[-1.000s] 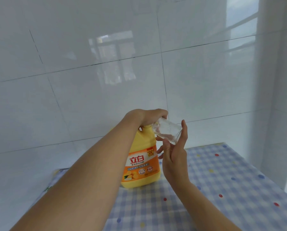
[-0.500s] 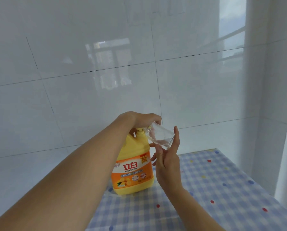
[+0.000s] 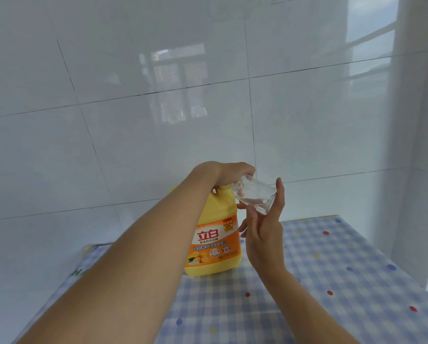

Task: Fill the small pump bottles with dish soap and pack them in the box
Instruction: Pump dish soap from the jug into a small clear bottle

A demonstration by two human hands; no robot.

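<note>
A large yellow dish soap jug (image 3: 215, 234) with an orange label stands upright on the checked tablecloth (image 3: 332, 281). My left hand (image 3: 228, 173) sits on top of the jug with its fingers curled over the pump head, which is hidden under it. My right hand (image 3: 262, 234) holds a small clear bottle (image 3: 255, 194), tilted, with its open mouth up against the jug's top under my left fingers. A little clear liquid seems to lie in the lower side of the small bottle. No box or pump caps are in view.
The table stands against a white tiled wall (image 3: 158, 95), with a second wall close on the right. The blue-and-white cloth with coloured dots stretches to the right and toward me. The table's left edge (image 3: 83, 264) is near the jug.
The view has shifted a little. Both hands keep the same pose at the jug's top, with the small bottle still tilted against it.
</note>
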